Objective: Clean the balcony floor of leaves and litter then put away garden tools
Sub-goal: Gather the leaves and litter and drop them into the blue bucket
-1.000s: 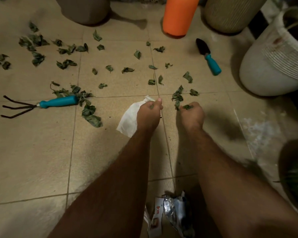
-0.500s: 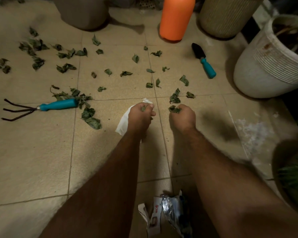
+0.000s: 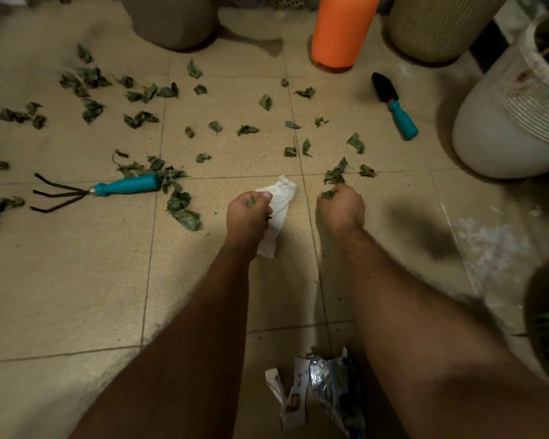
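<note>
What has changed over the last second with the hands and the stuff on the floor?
Both hands drew back toward the person. The left hand keeps gripping the crumpled white paper and some leaves; the right hand keeps its fistful of green leaves. The teal-handled hand rake, teal-handled black trowel and scattered leaves lie unmoved.

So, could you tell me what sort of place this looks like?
Probably a balcony or patio used for plants: large planters stand on a tiled floor strewn with leaves, with a hand rake and a trowel lying about.
</note>
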Available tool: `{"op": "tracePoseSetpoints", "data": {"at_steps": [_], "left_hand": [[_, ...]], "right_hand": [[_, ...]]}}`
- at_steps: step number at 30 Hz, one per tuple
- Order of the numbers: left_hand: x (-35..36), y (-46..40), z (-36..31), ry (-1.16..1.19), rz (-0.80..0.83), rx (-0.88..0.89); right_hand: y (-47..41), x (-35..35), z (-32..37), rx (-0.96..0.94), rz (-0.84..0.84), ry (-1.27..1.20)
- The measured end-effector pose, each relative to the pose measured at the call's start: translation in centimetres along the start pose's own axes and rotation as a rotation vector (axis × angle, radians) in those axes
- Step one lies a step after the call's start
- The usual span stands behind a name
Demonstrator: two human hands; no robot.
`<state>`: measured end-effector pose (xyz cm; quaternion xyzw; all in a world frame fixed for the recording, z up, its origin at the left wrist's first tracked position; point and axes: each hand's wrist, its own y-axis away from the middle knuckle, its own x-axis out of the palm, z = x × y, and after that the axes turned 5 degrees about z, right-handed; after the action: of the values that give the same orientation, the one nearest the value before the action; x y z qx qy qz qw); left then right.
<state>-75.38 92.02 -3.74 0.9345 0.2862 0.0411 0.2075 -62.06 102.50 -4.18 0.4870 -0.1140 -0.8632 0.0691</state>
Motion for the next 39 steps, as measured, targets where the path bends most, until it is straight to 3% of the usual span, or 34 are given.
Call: {"op": "tracePoseSetpoints", "data": {"at_steps": [6, 9, 14, 19, 27, 34, 39], "left_hand": [[0.9, 0.7, -2.1, 0.171, -0.008, -0.088], [1.5, 1.1, -4.2, 0.320, -0.002, -0.194], [2.4, 5.9, -10.1, 0.462, 0.071, -0.313], [0.8, 12.8, -19.6, 0.585, 0.065, -0.353], [-3.5, 24.9, -42.0, 0.641, 0.078, -0.343], [-2.5, 36.1, -63.3, 0.543, 0.061, -0.282], [-0.2, 43.3, -72.9, 0.481, 0.094, -0.184]], "right_hand": [[1.5, -1.5, 0.7, 0.224, 0.278, -1.234], [3.2, -2.6, 2.6, 0.241, 0.399, -1.478], [6.9, -7.3, 5.2, 0.283, 0.508, -1.580], [12.5, -17.0, 8.9, 0.376, 0.513, -1.746], [20.6, -38.9, 20.3, 0.422, 0.504, -1.835], [28.4, -57.9, 29.3, 0.374, 0.616, -1.687], [33.1, -69.9, 32.5, 0.244, 0.509, -1.620]]}}
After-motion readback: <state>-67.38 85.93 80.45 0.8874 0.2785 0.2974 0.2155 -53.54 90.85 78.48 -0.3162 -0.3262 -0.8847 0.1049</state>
